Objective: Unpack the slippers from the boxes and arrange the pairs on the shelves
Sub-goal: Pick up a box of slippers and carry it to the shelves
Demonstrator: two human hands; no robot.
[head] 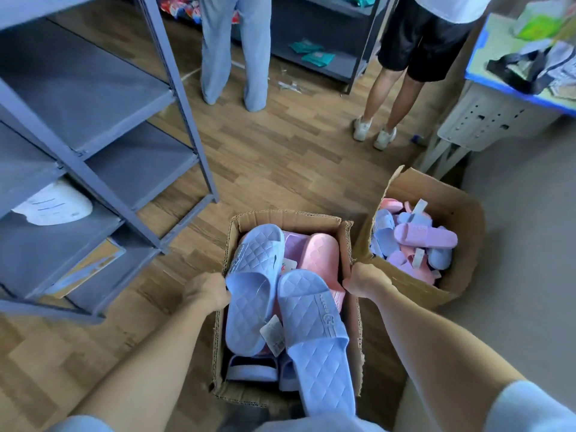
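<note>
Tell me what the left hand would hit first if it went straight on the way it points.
The left hand grips the left wall of the near box, pointing inward. Straight on, it would most likely meet the blue slipper right beside it first.
</note>
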